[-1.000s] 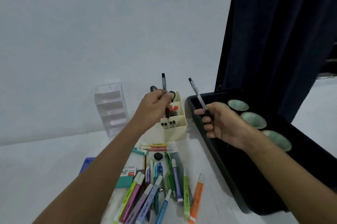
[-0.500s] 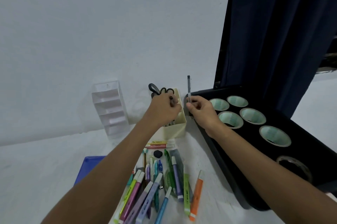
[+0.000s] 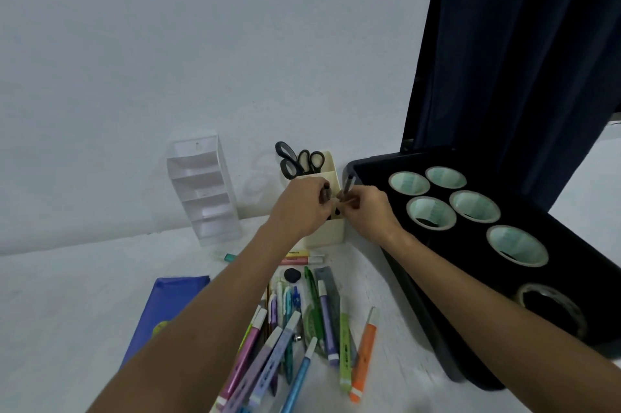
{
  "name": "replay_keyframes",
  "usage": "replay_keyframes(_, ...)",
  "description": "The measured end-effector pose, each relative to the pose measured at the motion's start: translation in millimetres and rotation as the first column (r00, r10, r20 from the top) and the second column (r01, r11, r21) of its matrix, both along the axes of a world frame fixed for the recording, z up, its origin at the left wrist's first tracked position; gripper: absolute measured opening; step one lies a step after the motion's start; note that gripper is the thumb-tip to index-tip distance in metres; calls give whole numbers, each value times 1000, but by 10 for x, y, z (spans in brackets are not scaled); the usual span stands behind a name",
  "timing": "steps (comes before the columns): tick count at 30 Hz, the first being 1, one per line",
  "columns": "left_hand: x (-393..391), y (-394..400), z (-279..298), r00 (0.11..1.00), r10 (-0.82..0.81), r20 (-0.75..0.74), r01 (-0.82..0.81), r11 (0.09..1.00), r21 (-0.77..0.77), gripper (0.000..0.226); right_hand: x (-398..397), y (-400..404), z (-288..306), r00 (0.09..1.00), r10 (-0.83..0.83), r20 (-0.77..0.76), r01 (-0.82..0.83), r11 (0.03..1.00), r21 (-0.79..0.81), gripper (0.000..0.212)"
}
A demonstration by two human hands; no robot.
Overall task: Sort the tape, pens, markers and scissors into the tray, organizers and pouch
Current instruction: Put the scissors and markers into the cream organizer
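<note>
Lowered now, both hands (image 3: 336, 211) pinch pens (image 3: 347, 184) over cream organizer (image 3: 327, 232), beside tray (image 3: 420, 295).

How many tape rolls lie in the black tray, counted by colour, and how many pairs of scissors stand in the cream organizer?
Green-white tape rolls: 5
Clear tape roll: 1
Pairs of scissors: 2
Total: 8
All rolls lie in the black tray; the scissors stand in the cream organizer.
</note>
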State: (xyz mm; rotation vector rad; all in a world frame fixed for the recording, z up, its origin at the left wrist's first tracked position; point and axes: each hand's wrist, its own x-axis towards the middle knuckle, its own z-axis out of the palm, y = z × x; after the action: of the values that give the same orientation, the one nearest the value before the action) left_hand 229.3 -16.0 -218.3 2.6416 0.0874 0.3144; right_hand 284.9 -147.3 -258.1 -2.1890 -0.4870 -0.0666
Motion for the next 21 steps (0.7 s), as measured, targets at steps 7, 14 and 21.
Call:
replay_keyframes(7,35,-9,-117,999,37,-38,-35,998,52,18,5,34,64,993,114,38,-106,977,-183,11)
replay_keyframes(14,3,31,-181,999,-3,-39,4,1000,25,30,-27,-25,116,984,176,23,-166,958,-233,24)
replay_keyframes(21,-104,67,-141,998,-42,-44,43,999,30,43,-92,-108,141,986,161,46,-148,965,-216,27)
